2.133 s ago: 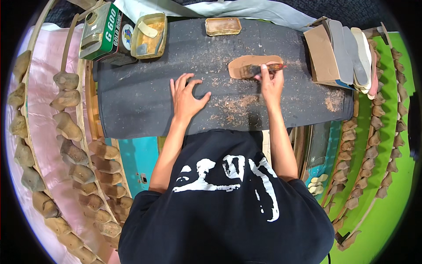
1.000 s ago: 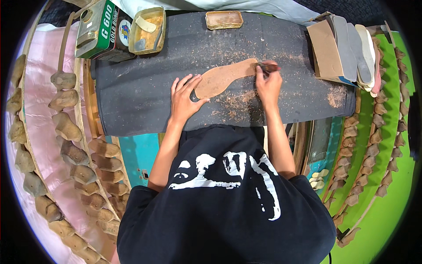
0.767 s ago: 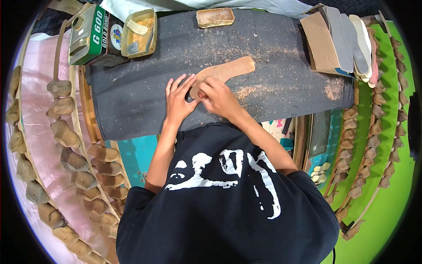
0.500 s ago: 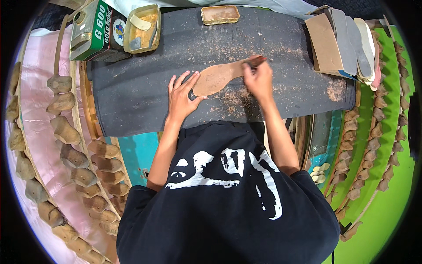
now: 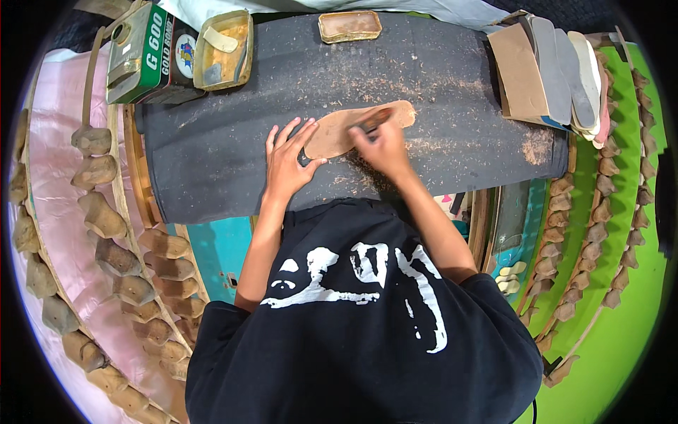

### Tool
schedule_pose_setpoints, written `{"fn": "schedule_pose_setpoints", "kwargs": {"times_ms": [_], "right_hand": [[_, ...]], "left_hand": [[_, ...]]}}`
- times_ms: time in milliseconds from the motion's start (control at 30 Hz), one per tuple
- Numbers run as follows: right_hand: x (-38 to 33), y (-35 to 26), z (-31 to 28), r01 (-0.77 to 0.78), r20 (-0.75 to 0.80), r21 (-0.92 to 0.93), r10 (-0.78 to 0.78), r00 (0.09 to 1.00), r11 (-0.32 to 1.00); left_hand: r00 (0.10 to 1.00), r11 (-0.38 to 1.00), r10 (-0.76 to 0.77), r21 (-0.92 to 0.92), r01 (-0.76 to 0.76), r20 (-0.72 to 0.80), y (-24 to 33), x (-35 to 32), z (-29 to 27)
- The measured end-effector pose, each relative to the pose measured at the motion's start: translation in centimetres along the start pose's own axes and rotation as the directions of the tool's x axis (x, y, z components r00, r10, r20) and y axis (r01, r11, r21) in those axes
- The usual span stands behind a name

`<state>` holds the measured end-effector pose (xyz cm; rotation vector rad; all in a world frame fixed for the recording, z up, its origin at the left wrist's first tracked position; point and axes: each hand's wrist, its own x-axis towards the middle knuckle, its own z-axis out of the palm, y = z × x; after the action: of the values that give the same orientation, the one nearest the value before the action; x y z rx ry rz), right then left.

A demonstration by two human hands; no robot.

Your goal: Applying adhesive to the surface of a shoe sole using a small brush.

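A tan sole-shaped leather piece (image 5: 339, 131) lies flat on the dark work mat (image 5: 212, 162), pointing up to the right. My left hand (image 5: 286, 159) rests with fingers spread, thumb pressing the near end of the piece. My right hand (image 5: 381, 145) is closed around a small brush (image 5: 373, 121) whose tip touches the middle of the leather piece. Brown dust and shavings are scattered over the mat around both hands.
A green metal can (image 5: 145, 60) and an open tin tray (image 5: 224, 41) stand at the back left, a small flat tin (image 5: 349, 26) at the back centre. A stack of insoles and board sheets (image 5: 551, 71) sits at the right. Rows of wooden shoe lasts (image 5: 106, 212) hang on both sides.
The leather piece was turned from lying level at the right to slanting toward my left hand. My right hand has moved the brush back and forth along it, now at mid-length.
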<state>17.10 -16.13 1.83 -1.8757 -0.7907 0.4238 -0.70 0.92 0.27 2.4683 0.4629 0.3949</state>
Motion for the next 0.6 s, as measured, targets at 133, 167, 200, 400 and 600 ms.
{"fn": "schedule_pose_setpoints", "kwargs": {"times_ms": [133, 167, 200, 400, 600], "right_hand": [[1.5, 2.2, -5.7, -0.023, -0.380, -0.230, -0.069, 0.922, 0.973], [1.5, 1.8, -6.0, -0.011, -0.391, -0.277, -0.102, 0.915, 0.961], [1.5, 1.7, -6.2, 0.001, -0.399, -0.322, -0.136, 0.907, 0.947], [0.6, -2.7, 2.6, 0.309, -0.024, -0.313, -0.333, 0.943, 0.898], [0.7, -0.7, 1.0, 0.173, -0.006, -0.155, -0.176, 0.984, 0.973]], "left_hand": [[1.000, 1.000, -0.018, 0.017, 0.018, -0.017, 0.2, 0.0, 0.0], [1.000, 1.000, -0.014, 0.021, 0.015, -0.014, 0.3, 0.1, 0.0], [1.000, 1.000, -0.011, 0.025, 0.012, -0.012, 0.4, 0.1, 0.1], [1.000, 0.999, 0.011, 0.032, -0.010, -0.007, 0.2, 0.5, 0.3], [1.000, 1.000, -0.005, 0.029, 0.005, -0.007, 0.0, 0.3, 0.3]]}}
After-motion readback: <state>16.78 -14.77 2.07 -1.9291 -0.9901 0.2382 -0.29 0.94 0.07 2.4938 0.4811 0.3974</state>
